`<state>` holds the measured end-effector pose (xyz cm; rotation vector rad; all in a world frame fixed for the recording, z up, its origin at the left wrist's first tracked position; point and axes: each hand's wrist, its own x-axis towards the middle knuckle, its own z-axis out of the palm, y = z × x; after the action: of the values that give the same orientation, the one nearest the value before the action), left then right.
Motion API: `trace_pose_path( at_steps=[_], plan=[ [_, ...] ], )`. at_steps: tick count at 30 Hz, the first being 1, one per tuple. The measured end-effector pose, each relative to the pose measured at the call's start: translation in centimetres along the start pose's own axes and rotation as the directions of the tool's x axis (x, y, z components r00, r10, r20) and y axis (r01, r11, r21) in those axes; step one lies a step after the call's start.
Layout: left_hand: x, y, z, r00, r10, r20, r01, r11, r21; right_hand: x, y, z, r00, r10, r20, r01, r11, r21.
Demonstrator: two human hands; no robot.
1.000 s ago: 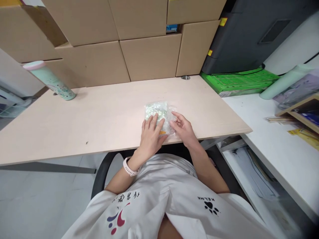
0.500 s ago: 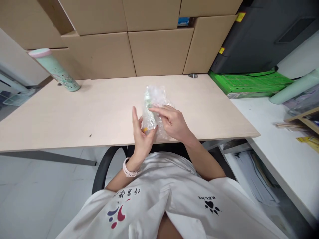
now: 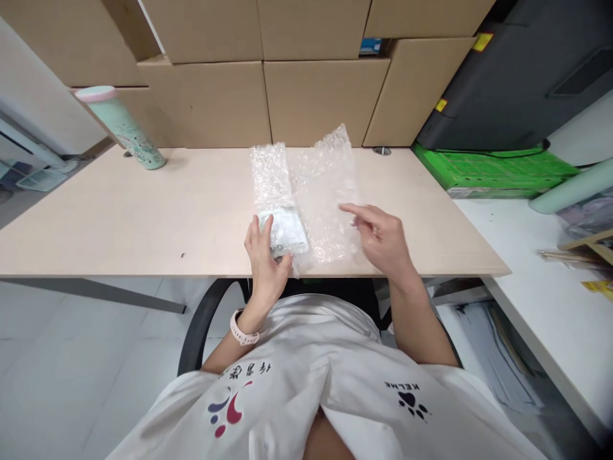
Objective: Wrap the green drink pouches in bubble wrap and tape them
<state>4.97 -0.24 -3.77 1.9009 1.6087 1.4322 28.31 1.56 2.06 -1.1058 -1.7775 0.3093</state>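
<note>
A flat, pale rectangular item (image 3: 290,233) lies on the table, its kind blurred under clear plastic, with small dark round spots near its lower edge. Bubble wrap (image 3: 325,185) spreads out flat to its right, and a folded layer extends beyond it. Thumb and fingers of my left hand (image 3: 269,259) are curved round the item's near left corner, holding it at the table's front edge. My right hand (image 3: 385,243) is at the wrap's right edge, index finger stretched over the plastic and the other fingers partly curled. Its thumb is mostly hidden.
A mint green tumbler (image 3: 127,131) stands at the back left. Cardboard boxes (image 3: 325,96) line the table's far side. On the right are a green box (image 3: 498,172) under a dark case (image 3: 517,76) and a white side table (image 3: 550,306).
The bubble wrap has been unfolded rightward from the packet and now lies spread out. My right hand has moved right; my left has shifted slightly left. The view has turned a little.
</note>
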Motion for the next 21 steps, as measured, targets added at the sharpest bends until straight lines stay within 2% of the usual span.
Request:
trace_pose_path(
  at_steps=[2, 3, 5, 7, 9, 11, 14, 16, 18, 21],
  plan=[
    [0.4, -0.1, -0.1, 0.999, 0.045, -0.018, -0.044, 0.998, 0.039, -1.6, 1.6, -1.7, 0.988, 0.136, -0.077, -0.135, 0.991, 0.022],
    [0.6, -0.1, 0.0, 0.999, 0.033, -0.033, -0.033, 0.999, 0.000, -2.4, 2.3, -2.4, 0.974, 0.194, -0.118, -0.192, 0.981, 0.024],
    [1.0, -0.1, 0.5, 0.997, -0.066, -0.040, 0.057, 0.980, -0.191, -3.6, 3.6, -3.8, 0.937, 0.271, -0.221, -0.270, 0.962, 0.038],
    [1.6, -0.2, 1.2, 0.978, -0.207, -0.007, 0.185, 0.890, -0.417, -4.3, 4.6, -4.9, 0.898, 0.309, -0.314, -0.306, 0.950, 0.061],
    [2.2, -0.6, 1.8, 0.946, -0.322, -0.023, 0.255, 0.790, -0.557, -4.5, 5.3, -5.9, 0.870, 0.311, -0.383, -0.314, 0.948, 0.056],
    [2.8, -1.4, 2.0, 0.896, -0.426, -0.126, 0.268, 0.743, -0.613, -4.5, 5.7, -6.7, 0.846, 0.290, -0.448, -0.316, 0.949, 0.018],
    [3.4, -2.8, 1.2, 0.808, -0.510, -0.294, 0.281, 0.773, -0.568, -4.6, 6.1, -7.6, 0.804, 0.287, -0.520, -0.353, 0.935, -0.029],
    [3.3, -3.2, 0.1, 0.806, -0.447, -0.387, 0.267, 0.859, -0.437, -4.9, 6.4, -8.1, 0.787, 0.290, -0.545, -0.384, 0.921, -0.065],
    [2.8, -2.7, -0.8, 0.849, -0.303, -0.432, 0.193, 0.940, -0.280, -5.2, 6.9, -8.9, 0.784, 0.270, -0.560, -0.402, 0.907, -0.126],
    [2.0, -0.8, -1.5, 0.937, -0.034, -0.349, -0.001, 0.995, -0.100, -5.1, 7.9, -10.9, 0.807, 0.241, -0.539, -0.445, 0.848, -0.287]
  ],
)
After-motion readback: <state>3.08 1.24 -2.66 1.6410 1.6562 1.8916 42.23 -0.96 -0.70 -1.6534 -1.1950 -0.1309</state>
